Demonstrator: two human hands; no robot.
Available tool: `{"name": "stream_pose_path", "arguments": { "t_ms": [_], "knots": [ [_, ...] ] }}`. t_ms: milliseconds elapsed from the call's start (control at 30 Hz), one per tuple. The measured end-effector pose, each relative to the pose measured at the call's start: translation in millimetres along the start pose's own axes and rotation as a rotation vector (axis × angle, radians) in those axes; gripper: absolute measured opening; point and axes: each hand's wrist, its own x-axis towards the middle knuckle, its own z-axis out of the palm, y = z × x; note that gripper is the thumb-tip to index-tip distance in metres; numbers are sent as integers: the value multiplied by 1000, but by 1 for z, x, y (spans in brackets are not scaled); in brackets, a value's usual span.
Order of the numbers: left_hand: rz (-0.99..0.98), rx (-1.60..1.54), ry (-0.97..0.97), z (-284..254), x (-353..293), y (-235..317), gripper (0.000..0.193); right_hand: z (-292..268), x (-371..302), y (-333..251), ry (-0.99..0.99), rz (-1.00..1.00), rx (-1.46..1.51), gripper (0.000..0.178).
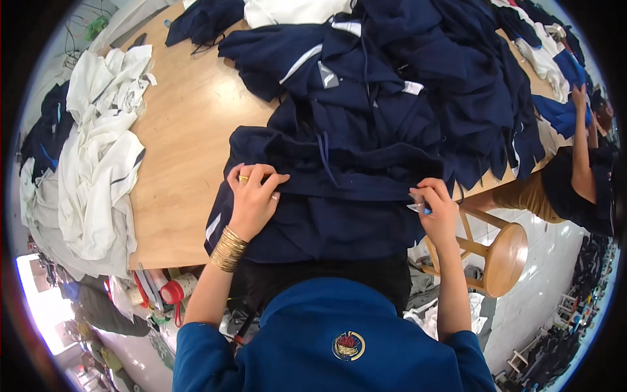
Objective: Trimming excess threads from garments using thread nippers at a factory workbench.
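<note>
A navy garment with a drawstring waistband (326, 222), like sweatpants or shorts, lies across the near table edge in front of me. My left hand (253, 199), with rings and gold bangles, pinches the left part of its waistband. At the waistband's right end, my right hand (437, 208) has closed fingers on the cloth. A small pointed tool with a blue part (418, 209), perhaps thread snips, sticks out of that same hand; its grip is mostly hidden. The blue drawstring (326, 160) hangs loose between my hands.
More navy garments (450, 78) are heaped beyond, some with white labels. White garments (98, 157) lie along the table's (176, 130) left side. A wooden stool (506, 258) stands at the right, near another person (578, 183) handling blue cloth. A red-lidded container (173, 292) sits below the table edge.
</note>
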Motion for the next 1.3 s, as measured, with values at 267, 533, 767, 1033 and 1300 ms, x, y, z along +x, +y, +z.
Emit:
{"name": "stream_pose_path", "arguments": {
  "t_ms": [267, 533, 767, 1033, 1300],
  "knots": [
    [-125, -137, 3, 4, 8, 52, 42, -18, 9, -16, -36, 229, 435, 16],
    [-331, -942, -412, -13, 63, 51, 12, -57, 58, -22, 217, 557, 706, 12],
    [-462, -1758, -439, -22, 68, 68, 17, -38, 56, -21, 220, 429, 270, 14],
    [-452, -1762, -439, -25, 72, 76, 45, -40, 53, -25, 312, 278, 137, 11],
    [-470, -1689, -364, -35, 76, 93, 63, -36, 29, -78, 127, 113, 522, 19]
  ]
}}
